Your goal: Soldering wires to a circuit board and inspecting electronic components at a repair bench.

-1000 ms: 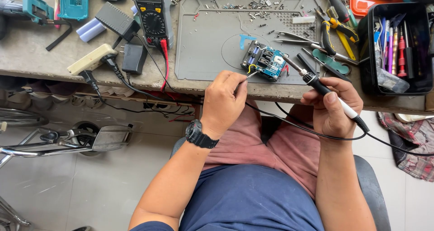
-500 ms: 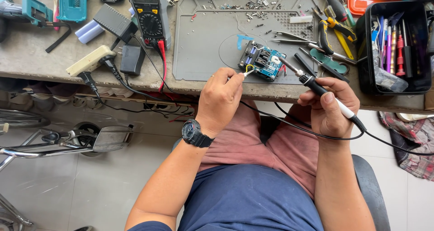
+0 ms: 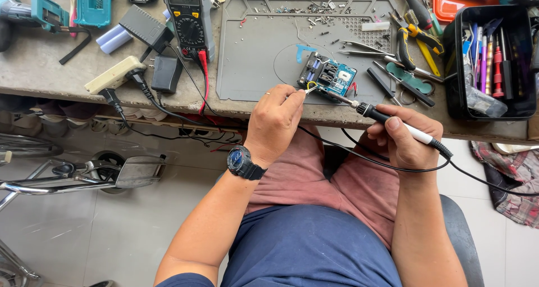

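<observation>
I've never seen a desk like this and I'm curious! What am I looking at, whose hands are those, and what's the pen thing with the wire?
The camera sits on a person's head, looking down at their lap and workbench. The right hand holds a soldering iron, a hot-tipped tool on a black cord. Its tip points at a small blue circuit board on a grey work mat. The left hand, above a wristwatch, pinches a thin wire beside the board. Nearby lie a multimeter, pliers and a black bin of screwdrivers.
</observation>
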